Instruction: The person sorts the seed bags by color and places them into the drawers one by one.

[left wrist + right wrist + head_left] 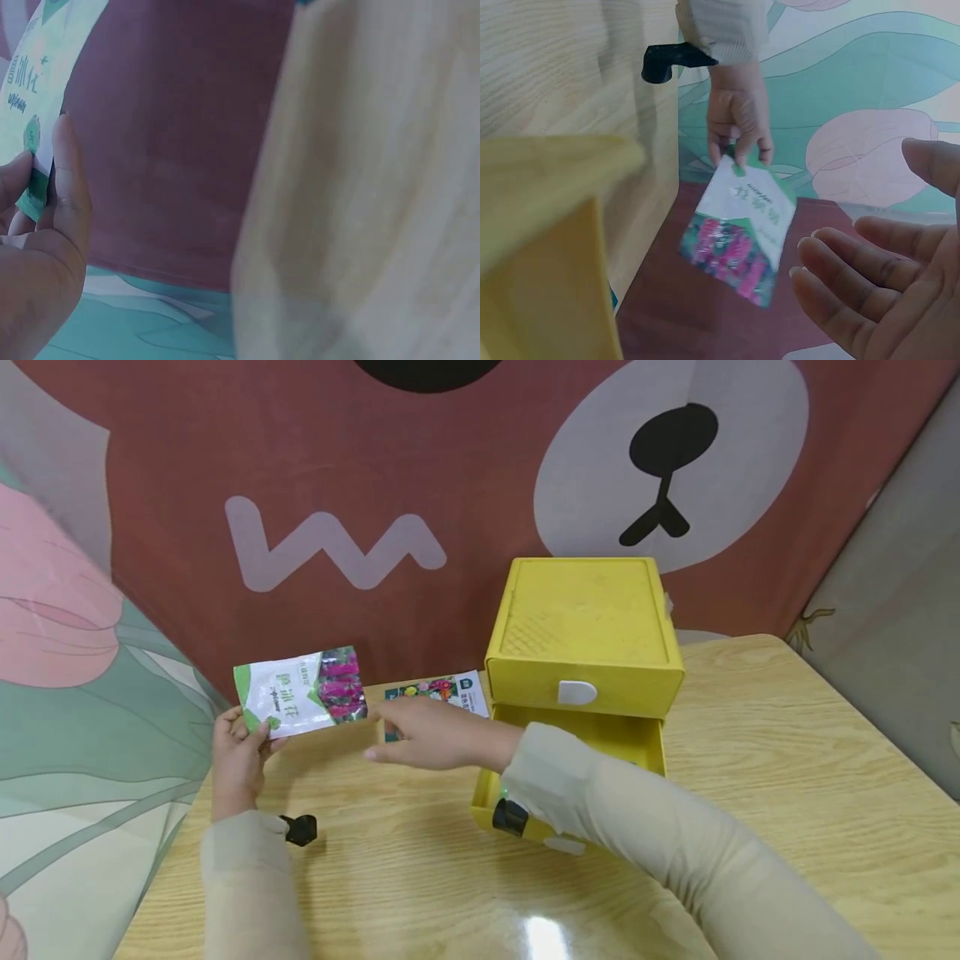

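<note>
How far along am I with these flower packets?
Done: the lower yellow drawer is open; one packet lies on the table. In hand: your left hand holds the white packet, while your right hand is empty. Remaining, probably: setting that packet down and shutting the drawer.

A pale wood-grained bench (787, 760) with a rounded far right corner carries a yellow two-drawer box (588, 618), standing close to the far edge. The box's lower drawer (652, 747) juts out over the bench top, away from that edge. Just left of the box, a packet printed with colorful flowers (435, 689) lies along the far edge, partly hidden. A white patch of glare (545, 937) shines on the bare wood.
</note>
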`<state>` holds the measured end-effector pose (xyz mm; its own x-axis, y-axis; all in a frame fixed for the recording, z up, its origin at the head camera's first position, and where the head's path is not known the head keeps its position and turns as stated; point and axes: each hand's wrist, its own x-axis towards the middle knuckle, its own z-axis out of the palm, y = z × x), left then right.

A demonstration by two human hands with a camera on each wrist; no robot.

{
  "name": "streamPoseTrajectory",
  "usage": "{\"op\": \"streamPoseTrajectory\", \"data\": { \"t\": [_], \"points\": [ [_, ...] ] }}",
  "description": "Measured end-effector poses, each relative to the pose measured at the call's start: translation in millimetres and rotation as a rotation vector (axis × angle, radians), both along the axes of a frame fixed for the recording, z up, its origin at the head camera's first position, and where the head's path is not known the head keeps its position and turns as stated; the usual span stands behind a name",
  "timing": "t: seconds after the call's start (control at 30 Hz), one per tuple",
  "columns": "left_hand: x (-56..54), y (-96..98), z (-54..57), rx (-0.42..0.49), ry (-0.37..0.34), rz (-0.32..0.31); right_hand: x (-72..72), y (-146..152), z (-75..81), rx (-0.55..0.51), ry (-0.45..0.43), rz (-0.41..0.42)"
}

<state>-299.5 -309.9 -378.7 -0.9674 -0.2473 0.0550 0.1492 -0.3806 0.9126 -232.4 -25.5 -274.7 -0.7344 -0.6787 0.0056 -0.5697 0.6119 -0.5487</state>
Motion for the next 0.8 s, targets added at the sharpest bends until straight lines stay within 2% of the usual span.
{"op": "streamPoseTrajectory", "data": {
  "t": [0.1, 0.27, 0.4, 0.53, 0.67, 0.8],
  "points": [
    [1.2, 1.7, 6.6, 0.061, 0.065, -0.021, -0.5, -0.2, 1.4, -0.004, -0.01, -0.015],
    [2.6, 8.4, 17.2, 0.099, 0.152, -0.029, -1.7, 0.2, 3.8, -0.014, -0.027, -0.029],
    [5.1, 17.3, 24.8, 0.134, 0.219, -0.065, -4.2, 2.1, 7.0, -0.022, -0.003, -0.045],
    [9.8, 24.4, 31.7, 0.15, 0.28, -0.094, -6.7, 4.4, 10.7, -0.027, 0.017, -0.067],
    [15.4, 28.5, 36.6, 0.153, 0.326, -0.109, -8.4, 6.1, 12.4, -0.033, -0.008, -0.102],
    [19.3, 31.8, 40.0, 0.151, 0.374, -0.154, -10.8, 8.2, 12.0, -0.046, -0.016, -0.128]
  ]
}}
